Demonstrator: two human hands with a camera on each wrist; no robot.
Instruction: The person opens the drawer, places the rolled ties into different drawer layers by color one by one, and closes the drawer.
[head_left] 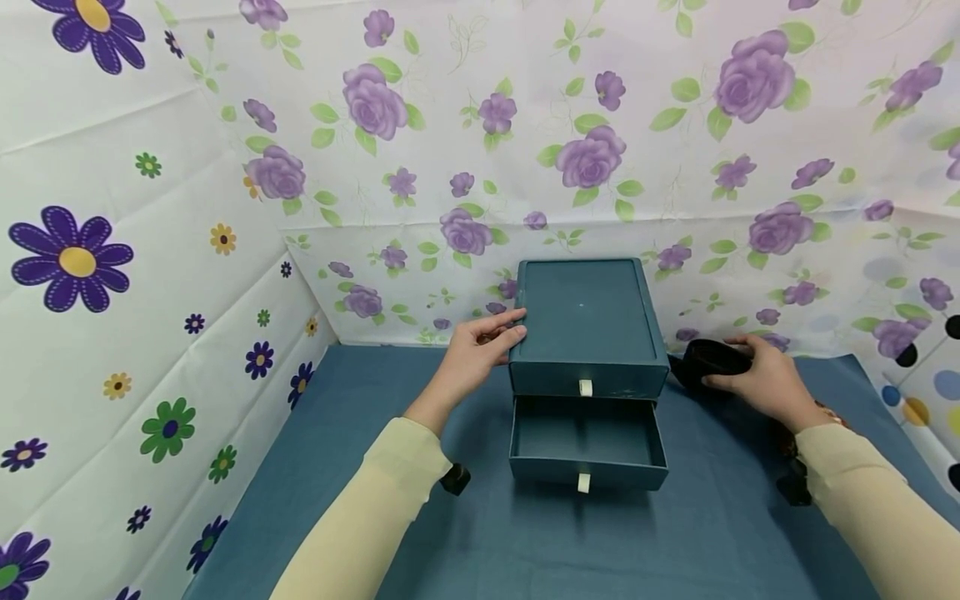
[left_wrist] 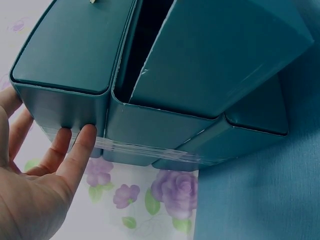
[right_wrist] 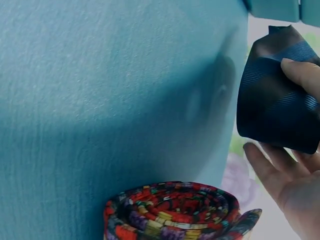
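Note:
A dark teal drawer cabinet (head_left: pixel 585 312) stands against the back cloth. Its middle drawer (head_left: pixel 588 475) is pulled out and its inside looks bare; the top drawer (left_wrist: pixel 70 45) is closed. My left hand (head_left: pixel 480 350) rests its fingertips against the cabinet's upper left side, fingers fairly straight. To the right of the cabinet, my right hand (head_left: pixel 767 379) pinches a rolled dark necktie (right_wrist: pixel 275 95) with blue diagonal stripes, thumb on one side and fingers on the other. Another rolled necktie (right_wrist: pixel 175 215), in a red multicoloured pattern, stands near my right wrist, mostly hidden by the sleeve in the head view.
A blue cloth (head_left: pixel 390 533) covers the table. White flowered sheets (head_left: pixel 465 125) hang behind and at the left, and a dotted one (head_left: pixel 930 400) is at the right. Clear tape (left_wrist: pixel 155 150) binds the cabinet's tiers together.

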